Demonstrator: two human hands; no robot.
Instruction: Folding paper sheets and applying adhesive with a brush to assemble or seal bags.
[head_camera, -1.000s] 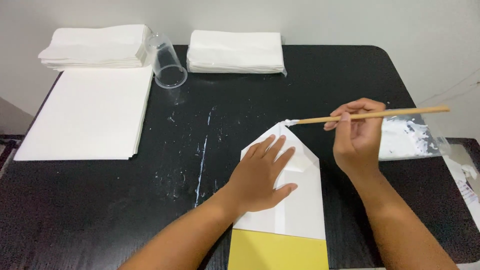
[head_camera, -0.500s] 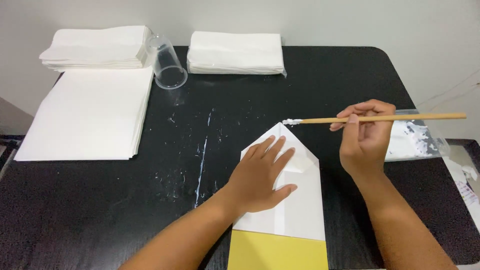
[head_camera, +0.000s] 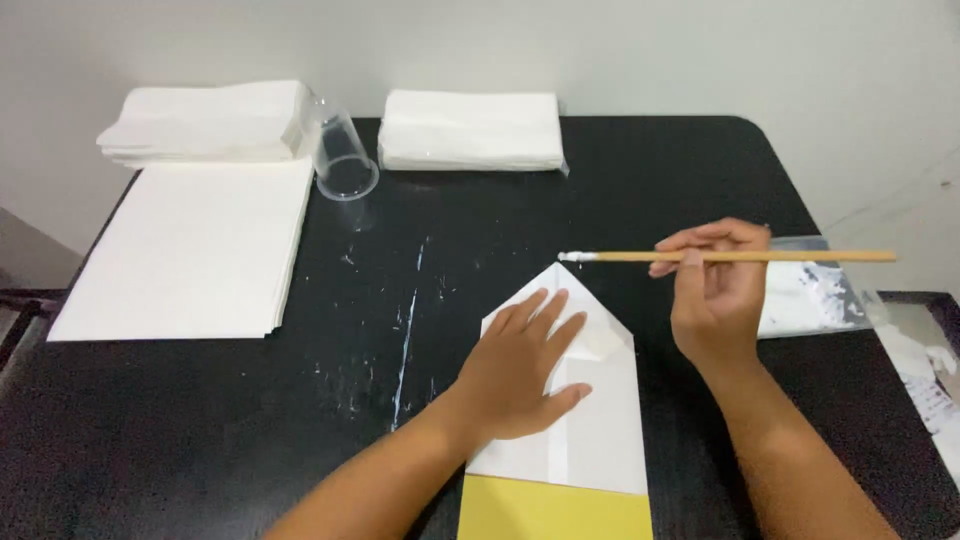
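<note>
1. Black table (head_camera: 620, 180) is sitting wide open up top, paper stacks lining its far edge.
2. Left hand (head_camera: 520, 370), fingers splayed flat, is pressing the envelope (head_camera: 600, 420) near the front edge.
3. Right hand (head_camera: 715, 290) is pinching a brush (head_camera: 730, 257) just above the flap tip.

Left hand (head_camera: 520, 368) lies flat over the folded white paper (head_camera: 600, 420), hiding the fold lines beneath the palm. Yellow sheet (head_camera: 555, 510) cut off by the bottom edge, both forearms too. Clear plastic sheet (head_camera: 815, 295) partly hidden behind the right hand (head_camera: 715, 295) (white smears on it, substance unclear). Items at right edge cropped, unidentifiable.
</note>
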